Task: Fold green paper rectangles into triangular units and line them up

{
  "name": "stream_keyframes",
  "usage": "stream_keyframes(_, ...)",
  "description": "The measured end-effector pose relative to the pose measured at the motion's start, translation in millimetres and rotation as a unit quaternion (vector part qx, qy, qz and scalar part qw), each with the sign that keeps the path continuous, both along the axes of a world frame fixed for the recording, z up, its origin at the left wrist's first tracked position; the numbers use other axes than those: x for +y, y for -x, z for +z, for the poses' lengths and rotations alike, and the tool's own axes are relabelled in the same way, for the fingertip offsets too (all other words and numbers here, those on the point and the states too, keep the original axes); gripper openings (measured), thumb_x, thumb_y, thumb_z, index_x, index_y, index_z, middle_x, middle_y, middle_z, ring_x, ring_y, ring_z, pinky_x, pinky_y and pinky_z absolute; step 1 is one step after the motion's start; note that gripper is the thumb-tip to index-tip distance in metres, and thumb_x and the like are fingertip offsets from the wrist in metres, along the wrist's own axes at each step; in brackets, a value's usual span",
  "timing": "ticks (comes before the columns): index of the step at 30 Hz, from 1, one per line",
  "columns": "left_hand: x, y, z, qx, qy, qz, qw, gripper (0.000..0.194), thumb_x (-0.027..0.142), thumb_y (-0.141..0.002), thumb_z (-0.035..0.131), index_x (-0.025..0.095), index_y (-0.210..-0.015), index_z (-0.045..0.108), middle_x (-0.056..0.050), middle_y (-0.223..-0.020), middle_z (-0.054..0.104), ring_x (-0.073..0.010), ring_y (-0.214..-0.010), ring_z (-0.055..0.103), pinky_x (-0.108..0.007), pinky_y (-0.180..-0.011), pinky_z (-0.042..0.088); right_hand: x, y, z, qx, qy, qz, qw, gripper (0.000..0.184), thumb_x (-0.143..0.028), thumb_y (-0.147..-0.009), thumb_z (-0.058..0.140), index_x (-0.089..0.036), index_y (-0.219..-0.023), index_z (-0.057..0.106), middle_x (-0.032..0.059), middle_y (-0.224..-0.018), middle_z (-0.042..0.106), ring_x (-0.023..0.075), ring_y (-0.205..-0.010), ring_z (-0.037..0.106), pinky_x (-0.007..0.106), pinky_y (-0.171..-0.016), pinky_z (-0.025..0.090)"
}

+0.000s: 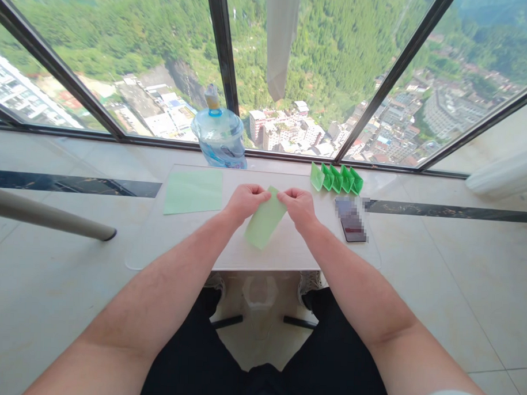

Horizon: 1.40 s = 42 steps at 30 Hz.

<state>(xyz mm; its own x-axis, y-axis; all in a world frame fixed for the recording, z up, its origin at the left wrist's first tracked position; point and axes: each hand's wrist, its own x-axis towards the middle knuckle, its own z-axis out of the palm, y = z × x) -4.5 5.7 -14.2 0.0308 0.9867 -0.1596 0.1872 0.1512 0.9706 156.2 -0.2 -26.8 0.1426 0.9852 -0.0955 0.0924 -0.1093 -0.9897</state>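
Note:
Between my hands is a light green piece of paper (265, 223), a narrow rectangle held at a slant above the low white table (193, 241). My left hand (247, 201) pinches its upper left edge. At its upper right corner, my right hand (298, 204) pinches it between thumb and fingers. Left of my hands, a flat sheet of light green paper (193, 192) lies on the table. Several folded green paper pieces (339, 179) stand in a row at the table's back right corner.
A dark phone (351, 221) lies at the table's right side. Behind the table stands a large clear water jug (220, 135) by the window. A beige pole (51, 213) reaches in from the left. My legs (189, 345) are at the table's front edge.

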Motion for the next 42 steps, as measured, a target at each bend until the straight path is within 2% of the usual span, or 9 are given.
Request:
stream_keyframes(5, 2.7, 3.2, 1.0, 0.043, -0.025, 0.005, 0.999, 0.025, 0.042, -0.065, 0.070, 0.017, -0.063, 0.064, 0.000, -0.059, 0.059, -0.0135, -0.058, 0.051, -0.026, -0.056, 0.038, 3.1, -4.7, -1.1, 0.020, 0.004, -0.044, 0.999, 0.023, -0.039, -0.064, 0.072, -0.019, -0.059, 0.062, -0.0038, -0.057, 0.055, 0.0122, -0.058, 0.048, 0.026, -0.056, 0.037)
stream_keyframes(12, 4.0, 12.3, 0.1, 0.105, -0.018, -0.063, 0.992, 0.028, 0.045, -0.065, 0.072, 0.017, -0.067, 0.068, -0.001, -0.064, 0.064, -0.0146, -0.061, 0.054, -0.026, -0.056, 0.040, 6.1, -9.4, -1.2, 0.044, -0.007, -0.044, 0.998, 0.024, -0.041, -0.064, 0.073, -0.019, -0.060, 0.062, -0.0033, -0.059, 0.056, 0.0123, -0.059, 0.049, 0.026, -0.057, 0.038)
stream_keyframes(17, 6.9, 18.7, 1.0, 0.114, 0.011, -0.056, 0.992, 0.026, 0.043, -0.064, 0.072, 0.018, -0.068, 0.066, -0.001, -0.061, 0.062, -0.0148, -0.056, 0.052, -0.025, -0.051, 0.038, 8.2, -13.5, 2.1, 0.048, -0.002, -0.073, 0.996, 0.024, -0.041, -0.064, 0.072, -0.019, -0.063, 0.062, -0.0033, -0.060, 0.055, 0.0122, -0.061, 0.048, 0.026, -0.057, 0.038)
stream_keyframes(23, 4.5, 21.6, 5.4, 0.130, -0.024, -0.092, 0.987, 0.027, 0.046, -0.066, 0.071, 0.019, -0.064, 0.068, -0.001, -0.058, 0.060, -0.0142, -0.055, 0.049, -0.025, -0.050, 0.035, 8.6, -16.2, 4.9, 0.058, 0.007, -0.095, 0.994, 0.022, -0.040, -0.065, 0.072, -0.020, -0.063, 0.062, -0.0032, -0.062, 0.055, 0.0125, -0.063, 0.048, 0.026, -0.059, 0.040)
stream_keyframes(29, 7.0, 29.9, 5.1, 0.199, -0.043, -0.109, 0.973, 0.026, 0.044, -0.069, 0.066, 0.020, -0.060, 0.066, 0.001, -0.052, 0.053, -0.0131, -0.051, 0.044, -0.026, -0.050, 0.032, 10.9, -22.9, 1.7, 0.021, 0.005, -0.093, 0.995, 0.024, -0.044, -0.067, 0.068, -0.021, -0.066, 0.061, -0.0025, -0.063, 0.055, 0.0136, -0.064, 0.048, 0.027, -0.060, 0.040)
stream_keyframes(35, 12.1, 41.1, 2.6, 0.257, -0.053, -0.128, 0.957, 0.023, 0.043, -0.073, 0.061, 0.021, -0.066, 0.066, -0.002, -0.059, 0.062, -0.0165, -0.055, 0.052, -0.027, -0.053, 0.037, 16.2, -33.4, -2.9, 0.061, -0.007, -0.122, 0.991, 0.025, -0.042, -0.062, 0.073, -0.020, -0.065, 0.063, -0.0029, -0.062, 0.055, 0.0127, -0.063, 0.047, 0.027, -0.059, 0.039)
stream_keyframes(42, 13.2, 43.1, 3.6, 0.302, -0.096, -0.130, 0.939, 0.021, 0.041, -0.074, 0.060, 0.022, -0.067, 0.066, -0.003, -0.063, 0.066, -0.0192, -0.062, 0.056, -0.028, -0.057, 0.039, 14.8, -25.0, -5.6, 0.060, -0.020, -0.129, 0.990, 0.025, -0.043, -0.065, 0.071, -0.020, -0.066, 0.063, -0.0036, -0.063, 0.054, 0.0123, -0.063, 0.047, 0.026, -0.060, 0.040)
